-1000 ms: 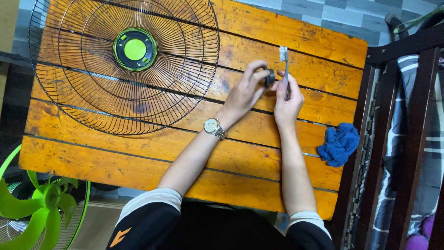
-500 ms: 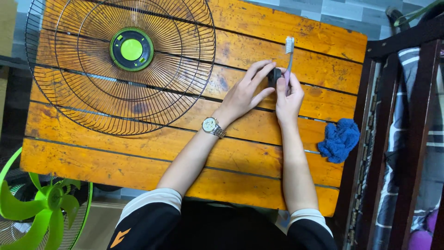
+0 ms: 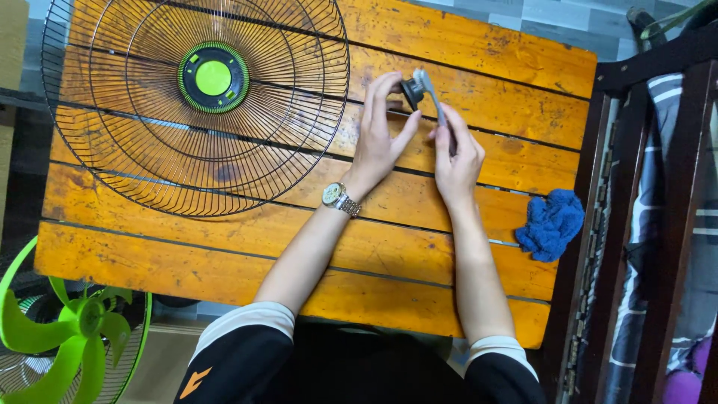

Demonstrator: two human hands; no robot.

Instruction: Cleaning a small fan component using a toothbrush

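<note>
Head view: my left hand (image 3: 380,142) reaches forward over the orange slatted wooden tabletop (image 3: 464,45), fingers stretched up and pinching a small dark round cap-like part (image 3: 411,90) at its far end, just right of the black wire fan grille with a green hub (image 3: 196,105). A silver wristwatch (image 3: 335,197) sits on that wrist. My right hand (image 3: 455,161) lies just beside the left, closed around the handle of a pale toothbrush (image 3: 431,97), whose head rests against the dark part. Both forearms run up from the bottom edge, nearly parallel. The brush bristles are hidden against the part, and what the part is I cannot make out. A crumpled blue cloth (image 3: 551,223) lies near the tabletop's right edge. A green fan blade (image 3: 71,329) is cut off at lower left.
</note>
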